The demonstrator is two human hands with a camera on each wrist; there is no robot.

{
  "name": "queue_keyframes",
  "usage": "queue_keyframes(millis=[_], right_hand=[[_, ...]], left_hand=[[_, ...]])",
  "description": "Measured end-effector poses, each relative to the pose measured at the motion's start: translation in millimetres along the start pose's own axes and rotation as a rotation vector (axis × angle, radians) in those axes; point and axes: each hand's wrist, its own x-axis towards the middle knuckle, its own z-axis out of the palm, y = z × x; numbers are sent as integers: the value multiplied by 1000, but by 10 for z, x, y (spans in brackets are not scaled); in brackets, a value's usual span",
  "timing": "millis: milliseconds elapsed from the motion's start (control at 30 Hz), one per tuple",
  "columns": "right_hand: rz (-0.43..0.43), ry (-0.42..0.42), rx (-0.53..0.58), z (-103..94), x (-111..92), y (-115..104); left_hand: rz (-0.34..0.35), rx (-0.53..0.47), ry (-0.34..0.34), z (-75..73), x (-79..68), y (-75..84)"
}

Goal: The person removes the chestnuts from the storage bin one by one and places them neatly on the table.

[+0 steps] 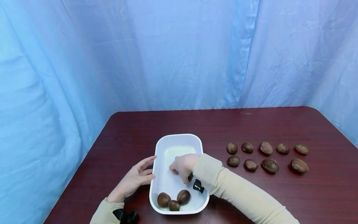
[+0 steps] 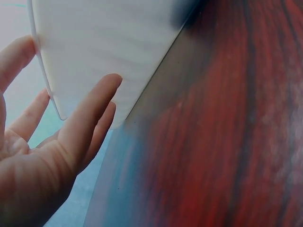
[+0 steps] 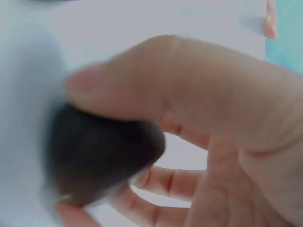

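My right hand [image 1: 183, 166] is inside the white tray [image 1: 179, 139], pinching a brown chestnut [image 3: 102, 151] between thumb and fingertips. In the head view that chestnut is mostly hidden under the hand. Three more brown chestnuts [image 1: 183, 197] lie together in the near end of the tray. At the tray's left side is my left hand [image 1: 134, 179], its fingers spread and fairly straight. The left wrist view shows its fingertips [image 2: 113, 81] against the tray's outer wall and rim.
To the right of the tray, several chestnuts [image 1: 265, 148] lie in two rows on the dark red wooden table [image 1: 134, 133]. Light blue curtains [image 1: 179, 62] hang behind and along both sides of the table.
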Motion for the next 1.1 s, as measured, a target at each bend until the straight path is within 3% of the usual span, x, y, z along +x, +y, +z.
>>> queue_keyframes(millis=[233, 533, 833, 967, 1100], right_hand=[[-25, 98, 136, -8, 11, 26], [-103, 146, 292, -138, -12, 52], [-274, 191, 309, -332, -189, 22], [-318, 210, 294, -358, -280, 35], [-386, 280, 317, -330, -379, 89]], left_hand=[[10, -12, -5, -6, 5, -6], [-11, -6, -3, -13, 16, -18], [-9, -8, -1, -20, 0, -13], [-8, -11, -5, -18, 2, -14], [-11, -11, -8, -10, 4, -8]])
